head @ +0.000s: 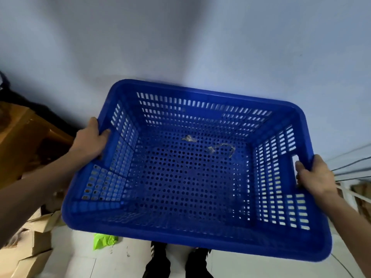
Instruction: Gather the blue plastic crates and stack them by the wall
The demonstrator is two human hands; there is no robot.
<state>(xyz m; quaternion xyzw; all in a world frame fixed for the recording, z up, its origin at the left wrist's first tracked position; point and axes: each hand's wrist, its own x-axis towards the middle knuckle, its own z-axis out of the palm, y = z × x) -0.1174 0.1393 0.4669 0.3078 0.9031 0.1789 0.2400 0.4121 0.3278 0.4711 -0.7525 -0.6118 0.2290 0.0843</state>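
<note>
A large blue plastic crate [180, 177] with perforated walls and bottom fills the middle of the view, held up in front of a pale wall [200, 47]. My left hand [90, 138] grips its left rim, thumb inside. My right hand [313, 173] grips the right rim by the handle slot. Inside the crate lie two small scraps of clear plastic [220, 147]. No other crate is in view.
Brown cardboard boxes [24, 141] stand at the left, more lie on the floor at lower left [38, 243]. A green scrap [103, 240] lies on the white floor near my black shoes [158, 263]. A white metal rack [351, 177] stands at the right.
</note>
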